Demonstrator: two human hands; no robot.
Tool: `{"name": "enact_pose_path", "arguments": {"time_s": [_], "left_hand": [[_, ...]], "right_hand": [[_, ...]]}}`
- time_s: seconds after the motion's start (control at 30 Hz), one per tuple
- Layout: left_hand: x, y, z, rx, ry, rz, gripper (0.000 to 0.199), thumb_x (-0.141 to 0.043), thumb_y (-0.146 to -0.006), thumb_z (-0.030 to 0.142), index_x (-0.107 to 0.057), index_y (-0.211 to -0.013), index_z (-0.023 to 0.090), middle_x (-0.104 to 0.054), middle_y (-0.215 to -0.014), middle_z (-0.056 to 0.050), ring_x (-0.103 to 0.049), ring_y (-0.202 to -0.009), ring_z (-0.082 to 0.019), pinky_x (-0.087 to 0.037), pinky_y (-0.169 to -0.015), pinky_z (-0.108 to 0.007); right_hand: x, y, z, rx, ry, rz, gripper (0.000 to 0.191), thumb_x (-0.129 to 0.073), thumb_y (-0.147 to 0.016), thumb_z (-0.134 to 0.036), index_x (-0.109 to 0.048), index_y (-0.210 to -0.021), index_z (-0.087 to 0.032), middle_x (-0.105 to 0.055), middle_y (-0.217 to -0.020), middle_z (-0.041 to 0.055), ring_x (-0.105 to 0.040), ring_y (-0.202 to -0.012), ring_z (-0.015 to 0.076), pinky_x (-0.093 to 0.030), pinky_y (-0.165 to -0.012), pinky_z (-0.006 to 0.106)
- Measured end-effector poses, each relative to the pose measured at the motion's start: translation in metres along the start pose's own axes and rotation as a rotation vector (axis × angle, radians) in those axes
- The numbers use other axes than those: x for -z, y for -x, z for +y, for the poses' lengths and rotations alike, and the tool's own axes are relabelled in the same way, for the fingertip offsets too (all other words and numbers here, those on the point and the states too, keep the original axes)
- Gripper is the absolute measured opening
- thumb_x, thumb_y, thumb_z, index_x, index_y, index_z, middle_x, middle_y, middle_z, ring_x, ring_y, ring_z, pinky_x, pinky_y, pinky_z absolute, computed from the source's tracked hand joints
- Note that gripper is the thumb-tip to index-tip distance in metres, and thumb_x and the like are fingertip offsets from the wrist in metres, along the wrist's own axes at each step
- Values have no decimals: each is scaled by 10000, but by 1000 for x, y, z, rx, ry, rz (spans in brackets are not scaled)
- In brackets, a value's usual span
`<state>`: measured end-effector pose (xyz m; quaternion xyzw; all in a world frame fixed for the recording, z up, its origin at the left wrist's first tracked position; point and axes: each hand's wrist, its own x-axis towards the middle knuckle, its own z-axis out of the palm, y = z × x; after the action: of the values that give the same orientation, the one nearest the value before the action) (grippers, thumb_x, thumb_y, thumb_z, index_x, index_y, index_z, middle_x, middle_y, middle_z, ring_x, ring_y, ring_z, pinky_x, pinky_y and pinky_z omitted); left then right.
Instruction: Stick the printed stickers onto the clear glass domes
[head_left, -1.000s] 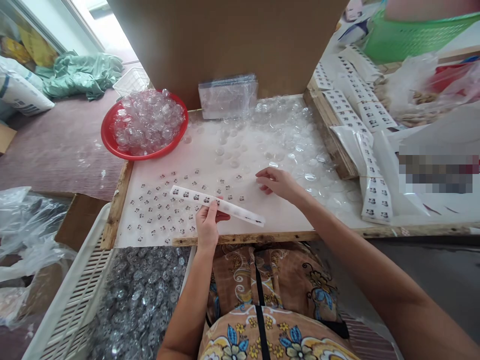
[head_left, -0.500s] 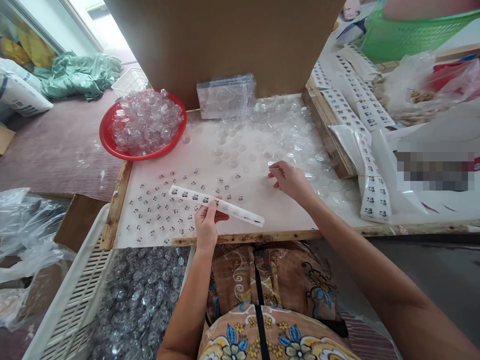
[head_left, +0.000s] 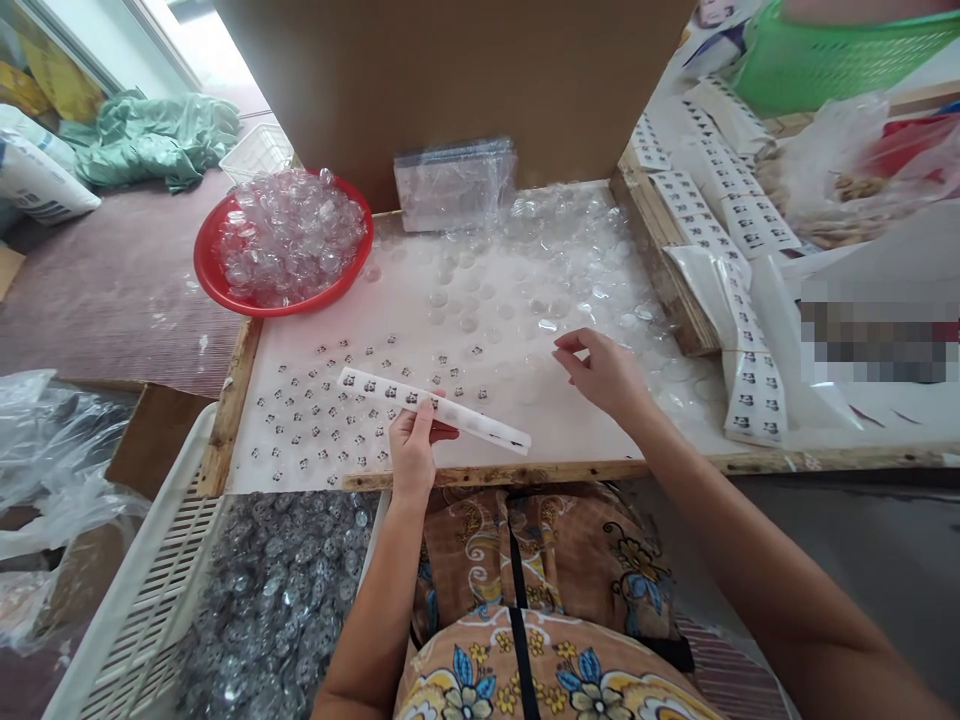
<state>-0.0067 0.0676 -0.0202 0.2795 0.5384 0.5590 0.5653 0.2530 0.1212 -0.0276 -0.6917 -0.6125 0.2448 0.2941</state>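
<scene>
The left hand is gripping the sticker strip, its thumb pressing on top and its fingers curling beneath. The sticker strip is lying at a slant above the front edge of the worktop, its left end reaching over the panda-marked discs, which are occupying the front left corner.

The right hand is hovering right of the worktop's middle, its thumb and index finger bending towards each other with little opening; whether anything is sitting between them cannot be told. Clear discs are lying loose beyond it, crowding towards the back right corner and along the right side.

A red basin heaped with clear pieces is resting at the back left corner. A plastic-wrapped packet is standing at the back edge, before a cardboard panel. Sheets of panda stickers are lying beyond the wooden rail on the right. Below the front left corner, a white crate is holding many more discs.
</scene>
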Motion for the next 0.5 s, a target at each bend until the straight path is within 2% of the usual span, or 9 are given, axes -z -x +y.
{"name": "enact_pose_path", "arguments": {"time_s": [0.17,0.27,0.37,0.5], "left_hand": [[0,0,0,-11,-7,16,425,-728,-704,503,-745,-881,117,-735,-785,-74,-632,-499,-117,-552,-490,-242],[0,1,2,-15,11,2,408,-742,-696,486,-748,-879,122,-730,-771,-63,-629,-499,-115,-557,-490,-241],[-1,1,4,-23,48,3,387,-764,-671,471,-749,-842,125,-727,-770,-60,-623,-501,-112,-557,-474,-236],[-1,1,5,-31,101,41,379,-790,-626,460,-745,-798,126,-726,-774,-63,-600,-489,-99,-539,-438,-217]], "right_hand": [[-6,-2,-1,201,113,-36,196,-570,-851,-248,-650,-1023,-197,-626,-1061,106,-625,-761,202,-489,-720,364],[-13,-1,-11,296,123,-52,207,-573,-865,-252,-653,-1050,-205,-621,-1074,113,-615,-898,249,-495,-746,375],[-23,-1,-23,416,145,-127,220,-574,-879,-236,-651,-1082,-203,-635,-1086,113,-583,-1002,276,-487,-810,391],[-39,-9,-33,506,274,-256,186,-534,-887,-144,-681,-997,-172,-650,-1039,123,-580,-967,265,-459,-856,386]]}}
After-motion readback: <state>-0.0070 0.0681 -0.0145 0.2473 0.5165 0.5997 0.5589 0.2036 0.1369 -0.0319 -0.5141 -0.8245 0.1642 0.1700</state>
